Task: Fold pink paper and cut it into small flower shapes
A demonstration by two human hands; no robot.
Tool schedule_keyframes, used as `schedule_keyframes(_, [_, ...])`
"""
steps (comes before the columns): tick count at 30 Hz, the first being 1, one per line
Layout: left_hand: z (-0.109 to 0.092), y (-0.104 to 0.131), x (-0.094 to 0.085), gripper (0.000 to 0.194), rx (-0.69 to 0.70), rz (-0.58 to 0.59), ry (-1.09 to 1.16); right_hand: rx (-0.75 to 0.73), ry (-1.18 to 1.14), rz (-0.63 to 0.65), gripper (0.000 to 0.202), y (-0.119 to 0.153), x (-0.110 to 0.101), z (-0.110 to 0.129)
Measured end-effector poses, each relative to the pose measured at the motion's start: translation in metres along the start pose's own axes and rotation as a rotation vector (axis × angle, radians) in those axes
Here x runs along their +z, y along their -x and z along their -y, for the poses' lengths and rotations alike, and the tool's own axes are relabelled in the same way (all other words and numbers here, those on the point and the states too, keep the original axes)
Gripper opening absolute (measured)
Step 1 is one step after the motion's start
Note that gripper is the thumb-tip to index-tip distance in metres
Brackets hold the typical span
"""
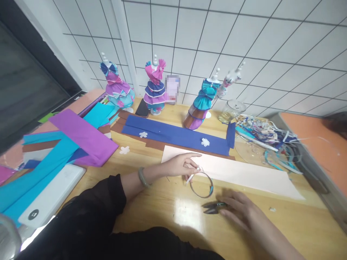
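Note:
In the head view, my left hand (187, 167) is closed in a pinch at the upper rim of a thin greyish hoop (204, 197), which has a blue patch on its right side. A short white strip (189, 179) sticks out beneath the fingers. My right hand (241, 209) is wrapped around a dark pair of pliers (213, 207), jaws pointing left and slightly apart, just below the hoop. Behind my left hand lies a long pale pink fabric strip (233, 171). The fingers of my right hand partly cover the pliers' handles.
Dressed doll forms (119, 90) stand along the tiled wall. A navy fabric strip (173, 133) bears white flower cutouts (205, 142). Purple and blue fabric (84, 139) and a white power bank (54, 195) lie left; a glass (231, 110) and scraps (265, 131) are right.

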State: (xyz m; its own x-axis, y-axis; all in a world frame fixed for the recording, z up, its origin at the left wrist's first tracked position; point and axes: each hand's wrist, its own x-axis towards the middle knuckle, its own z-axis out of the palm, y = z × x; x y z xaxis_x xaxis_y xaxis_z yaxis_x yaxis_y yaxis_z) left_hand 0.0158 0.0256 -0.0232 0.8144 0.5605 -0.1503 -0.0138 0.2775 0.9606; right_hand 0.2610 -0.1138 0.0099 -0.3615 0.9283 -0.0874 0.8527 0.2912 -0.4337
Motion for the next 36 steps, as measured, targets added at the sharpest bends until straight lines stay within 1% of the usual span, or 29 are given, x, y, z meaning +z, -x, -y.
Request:
schedule_keyframes(2, [0.0,0.001,0.001,0.066,0.016,-0.041,-0.055,-0.082,0.045,-0.112,0.025,-0.015,-0.006,-0.002])
schedule_keyframes(3, [0.0,0.002,0.001,0.062,0.024,-0.06,-0.085,-0.096,0.061,-0.19,0.025,-0.027,-0.011,-0.003])
schedule_keyframes(5, [0.001,0.002,0.001,0.057,0.03,-0.08,-0.123,-0.103,0.061,-0.254,0.025,-0.059,-0.021,-0.009])
schedule_keyframes(8, [0.002,0.0,0.0,0.055,0.03,-0.09,-0.109,-0.093,0.029,-0.257,0.025,-0.117,-0.033,-0.026])
schedule_keyframes(11, [0.003,-0.001,-0.002,0.055,0.054,-0.108,-0.088,-0.016,0.039,-0.152,0.032,-0.168,-0.039,-0.046])
schedule_keyframes(13, [0.003,-0.002,-0.002,0.056,0.074,-0.119,-0.086,-0.008,0.038,-0.095,0.037,-0.19,-0.041,-0.055])
schedule_keyframes(15, [0.003,-0.002,-0.003,0.057,0.082,-0.12,-0.08,-0.011,0.033,-0.031,0.037,-0.202,-0.045,-0.059])
schedule_keyframes(17, [0.003,-0.003,-0.003,0.058,0.078,-0.118,-0.072,-0.011,0.024,0.028,0.031,-0.208,-0.049,-0.061])
schedule_keyframes(19, [0.003,-0.004,-0.003,0.058,0.066,-0.121,-0.058,-0.007,0.007,0.07,0.025,-0.21,-0.054,-0.062])
schedule_keyframes(22, [0.002,-0.005,-0.004,0.059,0.055,-0.134,-0.037,-0.005,-0.028,0.096,0.026,-0.208,-0.062,-0.06])
schedule_keyframes(24, [0.004,-0.006,-0.003,0.058,0.052,-0.128,-0.03,-0.014,-0.065,0.085,0.029,-0.208,-0.065,-0.05])
schedule_keyframes(25, [0.005,-0.007,-0.003,0.057,0.048,-0.115,-0.029,-0.025,-0.088,0.073,0.03,-0.21,-0.065,-0.04])
schedule_keyframes(26, [0.007,-0.007,-0.003,0.056,0.041,-0.101,-0.021,-0.036,-0.135,0.028,0.032,-0.213,-0.065,-0.028])
schedule_keyframes(28, [0.01,-0.009,-0.002,0.054,0.036,-0.071,-0.035,-0.088,-0.193,-0.046,0.031,-0.225,-0.058,0.005])
schedule_keyframes(31, [0.013,-0.01,-0.002,0.052,0.053,-0.078,-0.074,-0.219,-0.111,-0.1,0.024,-0.252,-0.038,0.061])
schedule_keyframes(32, [0.011,-0.009,-0.002,0.05,0.047,-0.077,-0.098,-0.256,-0.073,-0.075,0.022,-0.263,-0.03,0.078])
schedule_keyframes(33, [0.009,-0.008,-0.002,0.039,0.043,-0.076,-0.138,-0.275,-0.064,-0.047,0.021,-0.274,-0.021,0.093])
schedule_keyframes(34, [0.007,-0.007,-0.002,0.023,0.038,-0.07,-0.202,-0.293,-0.06,-0.013,0.019,-0.285,-0.012,0.106])
schedule_keyframes(35, [0.004,-0.006,-0.002,0.014,0.026,-0.057,-0.281,-0.306,-0.057,0.023,0.017,-0.295,-0.003,0.117])
schedule_keyframes(36, [0.002,-0.005,-0.002,0.013,0.027,-0.047,-0.345,-0.32,-0.055,0.064,0.017,-0.305,0.005,0.125])
